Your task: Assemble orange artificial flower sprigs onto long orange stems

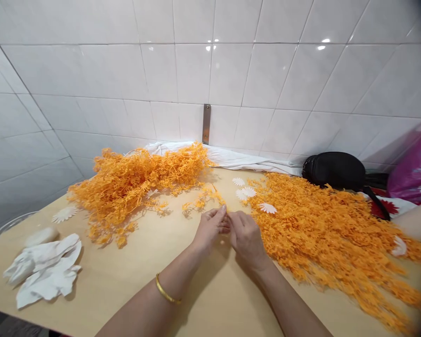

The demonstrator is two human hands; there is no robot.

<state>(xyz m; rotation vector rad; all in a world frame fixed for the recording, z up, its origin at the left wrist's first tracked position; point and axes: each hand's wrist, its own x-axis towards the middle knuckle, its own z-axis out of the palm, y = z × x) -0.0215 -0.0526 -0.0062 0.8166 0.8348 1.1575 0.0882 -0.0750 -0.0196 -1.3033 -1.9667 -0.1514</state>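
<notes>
My left hand [210, 228] and my right hand [246, 238] meet over the middle of the table, both closed, fingertips together. Between them they pinch the stem of an orange artificial flower sprig [204, 199]; its thin branches with small blossoms point away to the upper left. The exact pinch point is partly hidden by my fingers. To the left lies a tangled heap of orange sprigs [136, 175]. A wide, flatter pile of orange sprigs [319, 229] spreads just right of my right hand. White daisy-shaped pieces [245, 193] lie beyond my hands, near that pile.
Crumpled white tissue [51, 269] and a whitish rounded object [42, 237] lie at left. White cloth [245, 159] runs along the tiled wall [231, 70]. A black pouch [333, 169] and purple bag [414, 164] stand back right. A pale shape [416, 221], unclear, enters at right.
</notes>
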